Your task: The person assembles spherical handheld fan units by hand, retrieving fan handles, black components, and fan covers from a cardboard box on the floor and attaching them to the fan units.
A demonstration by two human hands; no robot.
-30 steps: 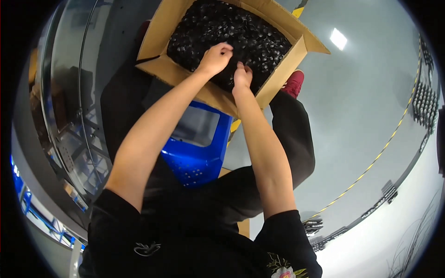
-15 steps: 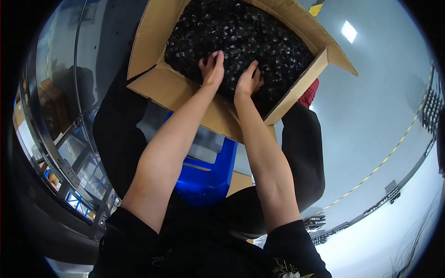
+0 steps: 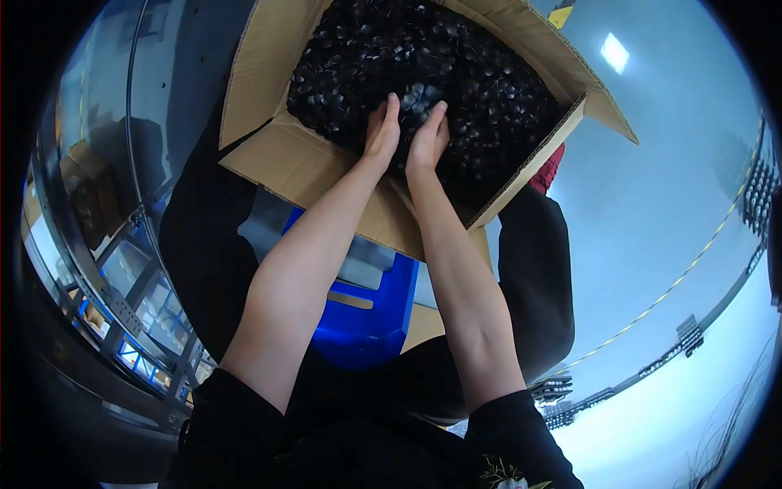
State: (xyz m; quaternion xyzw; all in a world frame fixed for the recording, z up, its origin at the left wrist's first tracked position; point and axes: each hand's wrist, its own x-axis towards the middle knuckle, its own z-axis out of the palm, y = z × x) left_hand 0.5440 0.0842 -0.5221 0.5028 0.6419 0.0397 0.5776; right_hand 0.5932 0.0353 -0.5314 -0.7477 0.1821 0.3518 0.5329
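Observation:
An open cardboard box (image 3: 281,159) is filled with small, shiny black pieces (image 3: 489,98), rounded and plastic-looking; their exact kind is too small to tell. My left hand (image 3: 383,129) and my right hand (image 3: 428,140) are in the pile near the box's close side, palms facing each other. Between them, a cupped heap of the same pieces looks slightly blurred. Both thumbs point up and away from me, while most of the other fingers are hidden by the hands and the pieces.
Below the box is a blue plastic stool or frame (image 3: 366,330) between my dark-clothed legs (image 3: 533,277). Metal shelving (image 3: 138,326) with boxes stands at the left. Across the pale floor (image 3: 643,204) on the right runs a yellow-black striped line (image 3: 652,306). Box flaps stick outward.
My hands have drawn closer together, gathering pieces between the palms. The thumbs now stand upright, and the box appears slightly lower in view.

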